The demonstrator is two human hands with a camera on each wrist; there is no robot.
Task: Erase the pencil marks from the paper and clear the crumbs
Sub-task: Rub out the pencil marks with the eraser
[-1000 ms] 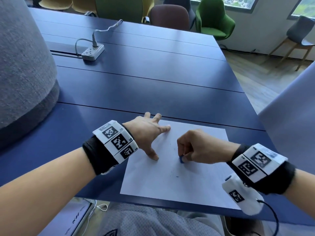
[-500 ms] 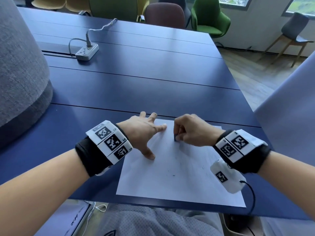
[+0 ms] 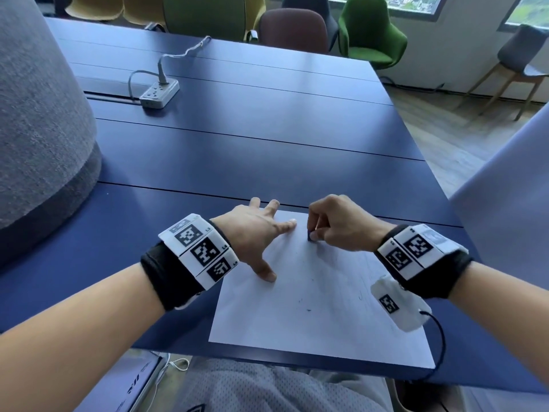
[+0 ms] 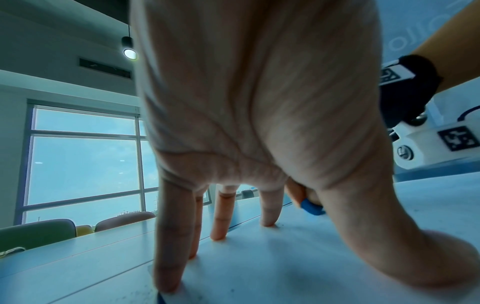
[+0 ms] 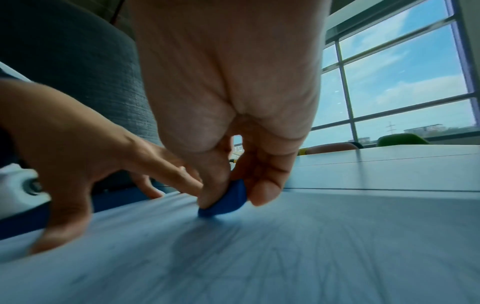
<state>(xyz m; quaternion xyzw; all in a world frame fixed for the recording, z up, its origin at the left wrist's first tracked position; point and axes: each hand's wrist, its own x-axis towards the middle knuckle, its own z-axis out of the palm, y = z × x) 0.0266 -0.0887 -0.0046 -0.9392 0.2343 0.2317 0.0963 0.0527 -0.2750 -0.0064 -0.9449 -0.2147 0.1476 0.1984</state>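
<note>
A white sheet of paper (image 3: 320, 304) lies near the front edge of the blue table (image 3: 237, 138). Faint pencil lines and a few dark crumbs (image 3: 309, 310) show on the paper. My right hand (image 3: 335, 224) pinches a small blue eraser (image 3: 311, 235) between thumb and fingers, its tip pressed on the paper near the far edge. The eraser (image 5: 226, 202) shows clearly in the right wrist view, and again as the eraser (image 4: 311, 207) in the left wrist view. My left hand (image 3: 258, 230) lies spread on the paper's far left corner, fingers (image 4: 168, 257) straight and pressing down.
A white power strip (image 3: 159, 93) with its cable lies far back on the left of the table. A large grey upholstered shape (image 3: 38, 114) stands at the left. Chairs (image 3: 371, 34) line the far side. The table's right edge drops to a wooden floor (image 3: 445, 129).
My right hand carried the eraser from the middle of the paper toward its far edge, closer to the left hand's fingers. The left hand stayed spread on the paper.
</note>
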